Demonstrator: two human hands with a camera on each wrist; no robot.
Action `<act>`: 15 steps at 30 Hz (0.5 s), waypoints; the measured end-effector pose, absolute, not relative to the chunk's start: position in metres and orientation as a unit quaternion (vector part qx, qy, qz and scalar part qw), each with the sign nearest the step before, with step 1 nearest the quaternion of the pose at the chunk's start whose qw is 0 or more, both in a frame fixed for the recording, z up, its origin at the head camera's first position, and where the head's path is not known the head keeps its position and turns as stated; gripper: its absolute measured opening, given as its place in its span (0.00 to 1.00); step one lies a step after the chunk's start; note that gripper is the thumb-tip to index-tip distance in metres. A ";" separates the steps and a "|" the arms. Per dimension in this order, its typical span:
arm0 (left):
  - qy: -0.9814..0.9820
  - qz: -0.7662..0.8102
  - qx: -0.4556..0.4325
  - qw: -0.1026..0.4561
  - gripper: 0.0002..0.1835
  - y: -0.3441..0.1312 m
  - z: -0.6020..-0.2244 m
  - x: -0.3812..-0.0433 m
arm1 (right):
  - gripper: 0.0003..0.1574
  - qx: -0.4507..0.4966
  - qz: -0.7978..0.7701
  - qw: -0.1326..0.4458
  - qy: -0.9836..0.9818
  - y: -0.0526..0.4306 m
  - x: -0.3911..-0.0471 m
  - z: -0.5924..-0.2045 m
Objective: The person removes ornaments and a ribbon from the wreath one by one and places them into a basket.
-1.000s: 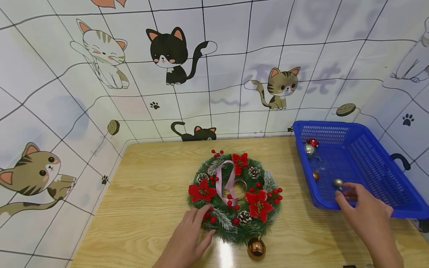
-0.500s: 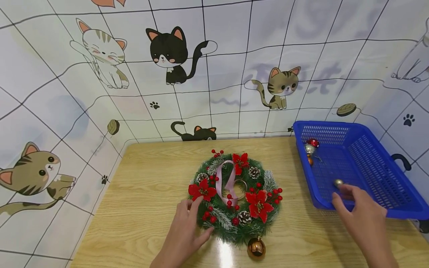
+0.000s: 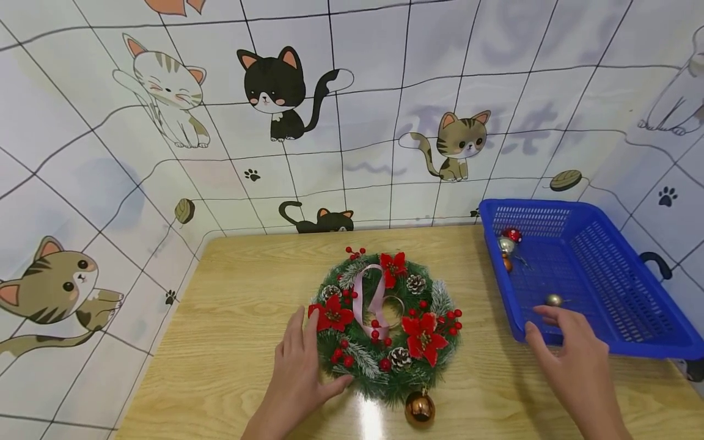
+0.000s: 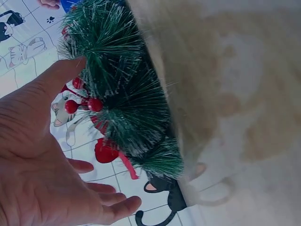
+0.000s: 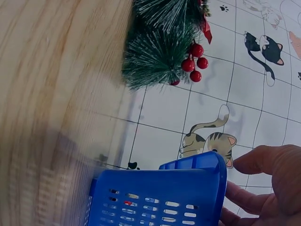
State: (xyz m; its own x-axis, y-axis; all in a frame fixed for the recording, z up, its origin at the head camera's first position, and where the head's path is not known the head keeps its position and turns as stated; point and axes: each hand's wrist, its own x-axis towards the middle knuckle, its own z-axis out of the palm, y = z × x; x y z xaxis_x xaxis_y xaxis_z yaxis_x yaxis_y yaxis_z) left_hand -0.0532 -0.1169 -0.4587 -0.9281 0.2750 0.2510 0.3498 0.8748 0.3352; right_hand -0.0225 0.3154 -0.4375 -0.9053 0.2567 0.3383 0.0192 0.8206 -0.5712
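A green Christmas wreath (image 3: 385,379) with red poinsettias, berries, pinecones and a pink ribbon lies on the table. At its lower left edge is my left hand (image 3: 299,366), fingers extended and thumb apart. In the left wrist view the thumb touches or nearly touches the green needles. My right hand (image 3: 574,360) hovers by the near left corner of the blue basket (image 3: 511,305), fingers loosely bent and holding nothing. Just beyond its fingertips, a small gold bauble (image 3: 553,300) lies in the basket. A copper bauble (image 3: 420,409) sits at the wreath's near edge.
Along the basket's left wall lie a red spotted bauble (image 3: 513,235), a silver bauble (image 3: 506,246) and an orange bauble (image 3: 506,264). A wall covering with cartoon cats (image 3: 275,85) borders the table (image 3: 247,275).
My right hand has drawn back left from the gold bauble, which stays in the basket. The orange bauble has rolled farther back. My left hand has shifted up and left along the wreath, its fingers straightening.
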 end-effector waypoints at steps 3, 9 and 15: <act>-0.965 -0.185 -0.166 0.087 0.70 -0.115 -0.456 -0.056 | 0.20 -0.065 0.290 0.217 -0.930 0.312 -0.020 -0.438; -0.965 -0.186 -0.175 0.056 0.66 -0.112 -0.452 -0.060 | 0.19 -0.037 0.297 0.233 -0.925 0.300 -0.018 -0.438; -0.963 -0.200 -0.180 0.029 0.65 -0.110 -0.451 -0.062 | 0.20 0.007 0.288 0.276 -0.917 0.291 -0.020 -0.439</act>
